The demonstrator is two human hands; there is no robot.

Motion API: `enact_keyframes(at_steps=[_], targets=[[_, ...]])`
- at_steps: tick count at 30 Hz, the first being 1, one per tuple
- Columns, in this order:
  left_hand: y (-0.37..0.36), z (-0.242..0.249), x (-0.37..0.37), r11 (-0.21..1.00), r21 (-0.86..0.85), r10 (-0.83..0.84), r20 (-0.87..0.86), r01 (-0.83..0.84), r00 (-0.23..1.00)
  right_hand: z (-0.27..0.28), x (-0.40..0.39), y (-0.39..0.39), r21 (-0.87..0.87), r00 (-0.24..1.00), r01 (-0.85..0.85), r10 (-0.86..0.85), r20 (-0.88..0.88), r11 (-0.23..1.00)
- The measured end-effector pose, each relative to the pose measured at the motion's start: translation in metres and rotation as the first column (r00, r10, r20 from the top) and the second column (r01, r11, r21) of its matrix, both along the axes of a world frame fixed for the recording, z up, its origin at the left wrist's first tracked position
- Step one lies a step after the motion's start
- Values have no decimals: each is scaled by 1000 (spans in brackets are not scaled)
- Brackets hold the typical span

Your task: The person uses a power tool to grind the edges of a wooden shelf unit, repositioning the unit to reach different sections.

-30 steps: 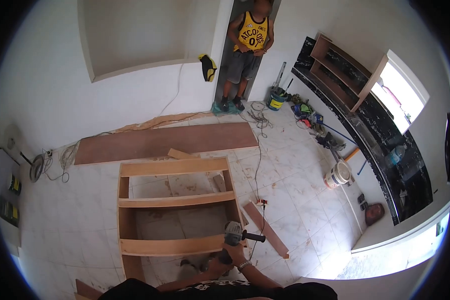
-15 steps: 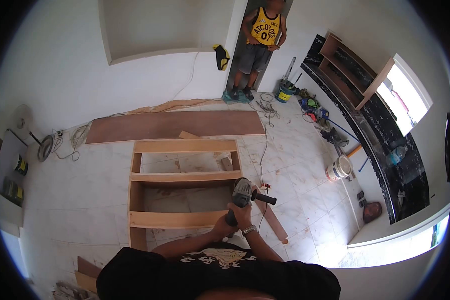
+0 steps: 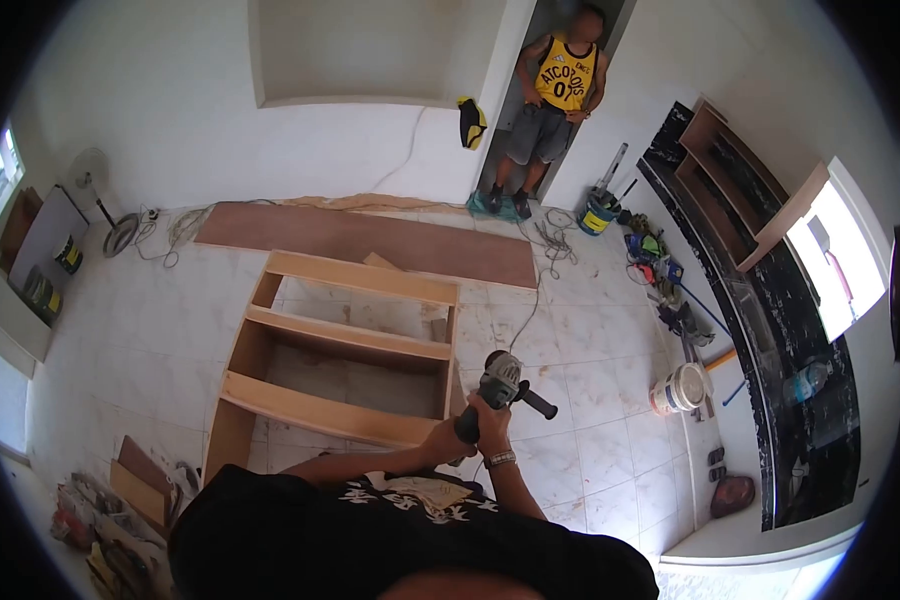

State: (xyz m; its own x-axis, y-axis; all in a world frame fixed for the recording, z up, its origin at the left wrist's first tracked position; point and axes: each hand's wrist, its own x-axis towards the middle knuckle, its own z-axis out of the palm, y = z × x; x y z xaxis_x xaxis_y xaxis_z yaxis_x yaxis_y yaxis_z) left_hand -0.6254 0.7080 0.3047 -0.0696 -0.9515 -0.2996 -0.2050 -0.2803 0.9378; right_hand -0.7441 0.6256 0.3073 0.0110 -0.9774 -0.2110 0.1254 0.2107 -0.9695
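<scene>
An angle grinder is held in front of my body, its black side handle pointing right. My right hand, with a metal-banded watch on the wrist, is closed around the grinder's body. At the rear end of the tool is my left hand, also closed on it; its fingers are partly hidden. Just left of the grinder, a wooden cabinet frame with open compartments lies on the tiled floor. Neither hand touches the frame's visible boards.
Beyond the frame lies a long brown board. A person in a yellow jersey stands in the doorway. Cables trail over the floor. To the right are a white bucket and a black countertop; scrap wood lies at lower left.
My view has turned, so the cabinet frame appears slanted and farther left. The grinder has shifted slightly right relative to the frame, still in both hands.
</scene>
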Motion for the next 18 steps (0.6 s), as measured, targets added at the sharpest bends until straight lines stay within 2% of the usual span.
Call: enact_keyframes(at_steps=[2, 3, 6, 7, 10, 14, 18], targets=[[1, 12, -14, 999, 5, -49, 152, 49, 987, -3, -18, 4, -34, 1000, 15, -14, 21, 999], [3, 14, -21, 999, 17, -29, 163, 27, 986, 1, -26, 7, 19, 999, 8, -9, 47, 1000], [4, 10, -38, 998, 67, -30, 122, 22, 992, 8, -48, 10, 146, 995, -90, 84, 50, 985], [6, 14, -41, 996, 83, -24, 123, 14, 992, 11, -47, 11, 109, 999, -38, 34, 41, 993], [9, 32, -46, 1000, -8, -14, 137, 16, 990, 13, -47, 14, -24, 998, 5, -4, 55, 1000], [11, 37, -60, 1000, 9, -3, 82, 2, 997, 15, -62, 12, -25, 999, -33, 33, -38, 999], [6, 36, -68, 999, 18, -47, 81, 46, 996, 25, -77, 17, 40, 999, -3, 1, 51, 999]])
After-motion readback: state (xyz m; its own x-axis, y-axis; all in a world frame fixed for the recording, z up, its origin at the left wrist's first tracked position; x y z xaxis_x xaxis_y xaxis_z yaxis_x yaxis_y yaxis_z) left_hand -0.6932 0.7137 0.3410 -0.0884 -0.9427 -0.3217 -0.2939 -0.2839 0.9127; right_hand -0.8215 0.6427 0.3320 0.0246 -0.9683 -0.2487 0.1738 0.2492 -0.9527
